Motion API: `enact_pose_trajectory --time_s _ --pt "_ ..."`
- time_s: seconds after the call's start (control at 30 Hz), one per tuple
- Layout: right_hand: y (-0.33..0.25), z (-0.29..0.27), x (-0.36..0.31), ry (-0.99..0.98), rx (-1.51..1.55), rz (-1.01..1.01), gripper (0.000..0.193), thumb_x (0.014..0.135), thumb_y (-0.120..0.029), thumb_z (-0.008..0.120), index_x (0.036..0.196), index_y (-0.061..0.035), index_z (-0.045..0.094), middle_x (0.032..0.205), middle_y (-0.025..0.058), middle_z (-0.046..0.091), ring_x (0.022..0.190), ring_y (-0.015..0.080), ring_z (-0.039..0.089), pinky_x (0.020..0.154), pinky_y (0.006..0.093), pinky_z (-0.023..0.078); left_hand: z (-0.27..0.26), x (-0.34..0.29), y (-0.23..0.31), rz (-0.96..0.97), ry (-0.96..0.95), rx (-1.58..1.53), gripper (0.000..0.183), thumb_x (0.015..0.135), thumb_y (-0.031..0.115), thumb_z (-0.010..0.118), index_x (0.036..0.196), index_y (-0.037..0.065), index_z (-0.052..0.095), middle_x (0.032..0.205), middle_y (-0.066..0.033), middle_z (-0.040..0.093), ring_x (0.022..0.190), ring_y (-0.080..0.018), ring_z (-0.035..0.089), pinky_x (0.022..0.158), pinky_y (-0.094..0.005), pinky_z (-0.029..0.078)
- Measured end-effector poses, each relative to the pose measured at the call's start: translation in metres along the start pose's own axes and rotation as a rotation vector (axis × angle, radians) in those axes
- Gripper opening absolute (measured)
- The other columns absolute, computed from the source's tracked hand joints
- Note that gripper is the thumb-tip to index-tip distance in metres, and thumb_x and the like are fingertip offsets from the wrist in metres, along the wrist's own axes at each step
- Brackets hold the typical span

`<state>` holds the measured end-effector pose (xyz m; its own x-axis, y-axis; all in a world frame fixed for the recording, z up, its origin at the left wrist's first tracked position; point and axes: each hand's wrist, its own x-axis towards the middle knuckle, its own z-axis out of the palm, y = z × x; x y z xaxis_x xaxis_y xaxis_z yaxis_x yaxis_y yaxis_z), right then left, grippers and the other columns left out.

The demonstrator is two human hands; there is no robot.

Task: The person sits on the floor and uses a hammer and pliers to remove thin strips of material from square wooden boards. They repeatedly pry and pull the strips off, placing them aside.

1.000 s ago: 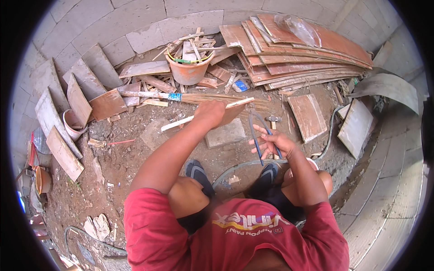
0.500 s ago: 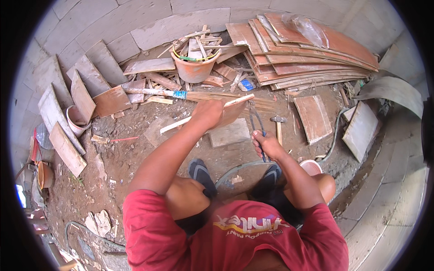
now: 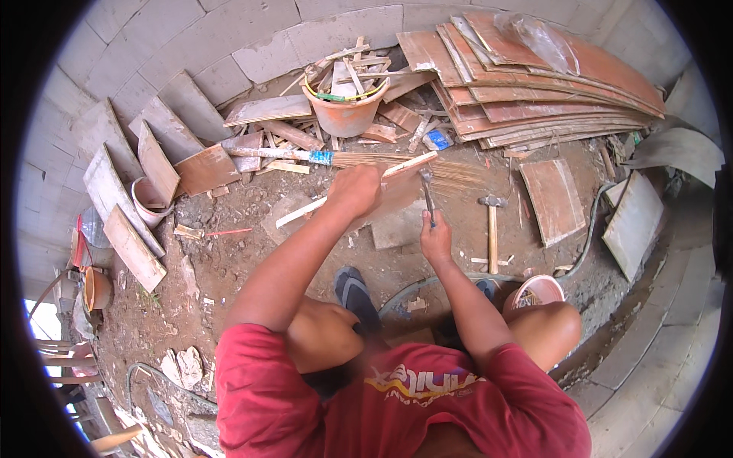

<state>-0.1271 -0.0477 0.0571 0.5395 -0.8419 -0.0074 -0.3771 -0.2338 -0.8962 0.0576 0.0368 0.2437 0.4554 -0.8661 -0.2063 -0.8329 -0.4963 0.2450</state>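
Observation:
My left hand grips a plywood board by its upper edge, where a pale wood strip runs along it. The board is held tilted above a grey block on the ground. My right hand is closed around the handles of a pair of pincers. Their metal head is close to the right end of the board; whether it grips a nail is too small to tell. A hammer with a wooden handle lies to the right of my right hand.
A bucket of wood scraps stands ahead, with a stick broom before it. Stacked plywood sheets lie at far right. Several boards lean at left. A small pail sits beside my right knee, near a hose.
The pincers' handles have come together in my right hand, and the tool has turned more upright. The board has tilted a little. The whole view has shifted slightly.

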Motion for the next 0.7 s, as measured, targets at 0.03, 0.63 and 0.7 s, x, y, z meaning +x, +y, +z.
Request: enact_pose_trajectory --time_s 0.03,0.63,0.7 --pt "0.004 0.009 0.005 0.070 -0.100 -0.061 0.033 0.100 -0.029 0.050 0.088 0.0006 0.059 0.071 0.0228 0.060 0.069 0.0395 0.061 0.063 0.0445 0.046 0.000 0.001 -0.001 -0.010 0.009 0.018 0.035 0.090 0.028 0.059 0.117 0.007 0.060 0.098 -0.0217 0.069 0.095 -0.0387 0.066 0.084 -0.0493 0.052" --pt "-0.241 -0.256 0.015 -0.512 -0.536 -0.099 0.013 0.098 -0.017 0.056 0.101 -0.0040 0.055 0.067 0.0013 0.054 0.053 0.0082 0.048 0.048 0.0251 0.041 0.020 -0.012 0.023 0.183 -0.316 0.112 0.036 0.083 0.013 0.058 0.117 0.007 0.064 0.102 -0.0197 0.069 0.099 -0.0353 0.066 0.085 -0.0457 0.053" --pt "-0.278 -0.252 0.016 -0.305 -0.489 -0.258 0.017 0.099 -0.020 0.054 0.102 -0.0033 0.055 0.069 0.0043 0.056 0.055 0.0127 0.051 0.052 0.0289 0.042 0.025 -0.019 0.028 0.198 -0.309 0.115 0.035 0.083 0.012 0.058 0.117 0.007 0.064 0.103 -0.0192 0.069 0.099 -0.0348 0.067 0.084 -0.0452 0.054"
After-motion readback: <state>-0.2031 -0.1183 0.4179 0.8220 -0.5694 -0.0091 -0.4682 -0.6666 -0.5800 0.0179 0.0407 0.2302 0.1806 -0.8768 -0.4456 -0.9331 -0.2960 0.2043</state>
